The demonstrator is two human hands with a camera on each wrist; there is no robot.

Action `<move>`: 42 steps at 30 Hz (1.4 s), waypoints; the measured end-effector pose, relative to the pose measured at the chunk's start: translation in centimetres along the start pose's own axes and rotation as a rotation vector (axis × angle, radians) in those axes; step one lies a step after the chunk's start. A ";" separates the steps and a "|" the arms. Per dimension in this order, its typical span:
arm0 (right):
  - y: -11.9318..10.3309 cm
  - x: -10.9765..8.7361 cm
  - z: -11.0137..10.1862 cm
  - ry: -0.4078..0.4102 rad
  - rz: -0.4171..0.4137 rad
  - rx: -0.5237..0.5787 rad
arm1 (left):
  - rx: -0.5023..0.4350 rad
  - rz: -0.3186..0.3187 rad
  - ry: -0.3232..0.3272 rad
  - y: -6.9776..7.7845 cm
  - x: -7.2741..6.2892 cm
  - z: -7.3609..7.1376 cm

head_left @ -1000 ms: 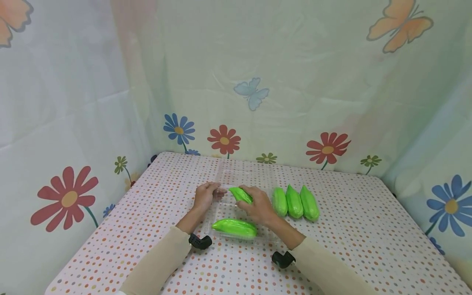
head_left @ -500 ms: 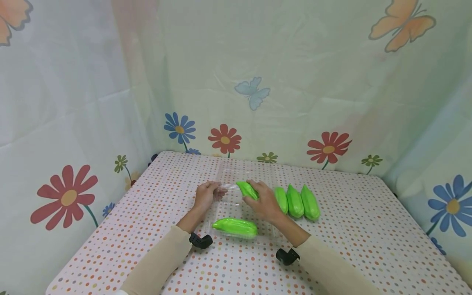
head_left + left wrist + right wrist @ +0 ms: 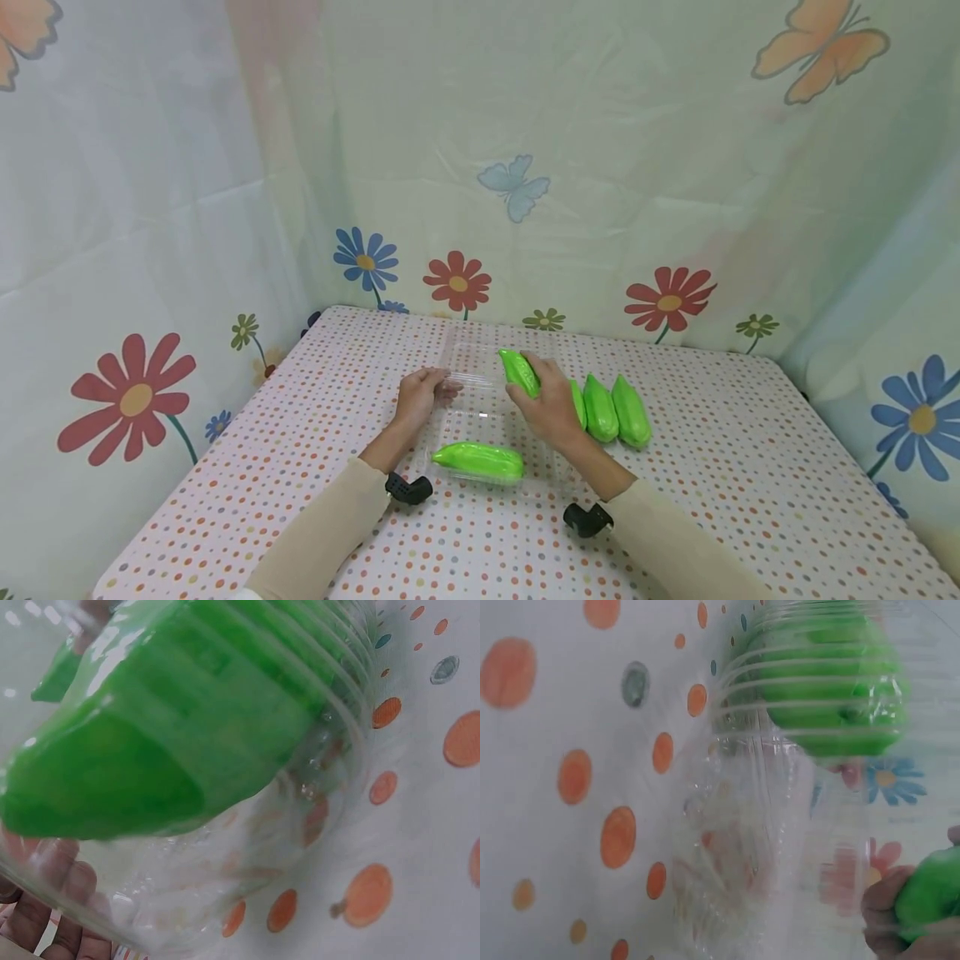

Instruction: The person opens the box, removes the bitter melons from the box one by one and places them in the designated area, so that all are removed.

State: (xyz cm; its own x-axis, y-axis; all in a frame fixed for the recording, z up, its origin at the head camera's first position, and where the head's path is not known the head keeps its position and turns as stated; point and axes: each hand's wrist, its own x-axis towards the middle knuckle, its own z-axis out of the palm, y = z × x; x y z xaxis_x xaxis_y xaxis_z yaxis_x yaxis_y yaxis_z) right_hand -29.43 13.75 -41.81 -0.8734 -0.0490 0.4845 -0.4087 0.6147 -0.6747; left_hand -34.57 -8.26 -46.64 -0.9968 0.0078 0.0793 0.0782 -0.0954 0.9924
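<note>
A clear plastic clamshell box [image 3: 480, 427] lies open in the middle of the table. Inside, along its near side, rests a glossy green vegetable [image 3: 480, 460] with a pointed end, its body filling much of the left wrist view. My left hand [image 3: 415, 398] pinches the box's left rim, thumb on the near side and fingers showing through the plastic. Above the box's right part, my right hand [image 3: 552, 404] grips another green vegetable [image 3: 517, 372], its pointed end tilted away from me. In the right wrist view that held vegetable [image 3: 934, 896] appears at the lower right edge.
Right of the box, several more green vegetables [image 3: 600, 410] lie side by side, one partly hidden by my right hand. The box's transparent lid [image 3: 480, 354] lies folded back at the far side. A dotted cloth covers the table [image 3: 705, 475]; a flowered curtain [image 3: 585, 217] encloses it.
My right hand has moved right and slightly away from me with the vegetable, whose tip has turned to point farther forward. The left hand stays at the rim.
</note>
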 end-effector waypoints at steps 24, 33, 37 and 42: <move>1.2 0.5 -2.8 0.158 0.094 0.062 | -0.001 0.001 -0.015 0.1 0.0 0.0; 2.5 0.8 -3.9 0.277 0.200 0.069 | -0.017 0.005 -0.011 0.1 0.0 0.0; 2.9 0.8 -4.6 0.299 0.228 0.084 | -0.021 0.000 -0.014 0.1 0.1 0.0; 3.6 0.9 -5.6 0.320 0.230 0.077 | -0.026 -0.006 -0.032 0.0 0.3 -0.1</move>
State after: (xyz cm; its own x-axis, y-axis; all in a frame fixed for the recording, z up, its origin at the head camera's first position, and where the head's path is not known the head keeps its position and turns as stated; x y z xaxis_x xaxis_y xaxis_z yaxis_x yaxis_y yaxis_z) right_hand -30.24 20.37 -40.69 -0.8230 0.3377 0.4567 -0.2416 0.5196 -0.8196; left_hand -34.84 -8.40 -46.60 -0.9963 0.0401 0.0766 0.0713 -0.1213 0.9901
